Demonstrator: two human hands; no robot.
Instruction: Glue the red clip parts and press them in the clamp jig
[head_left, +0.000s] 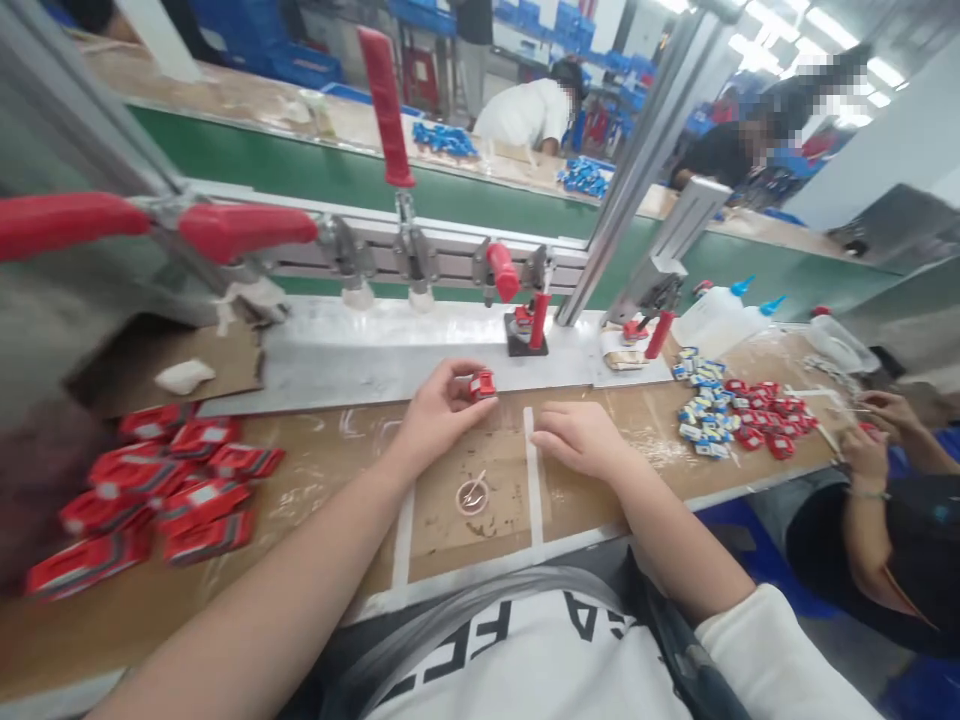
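Left hand pinching, right hand curled, resting.

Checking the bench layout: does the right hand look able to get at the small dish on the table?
Probably yes: the right hand lies empty on the table just beside the small dish, with nothing between them.

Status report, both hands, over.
Left hand fingers pinch small red part. Right hand flat on bench, holding nothing. Small dish lies between arms.
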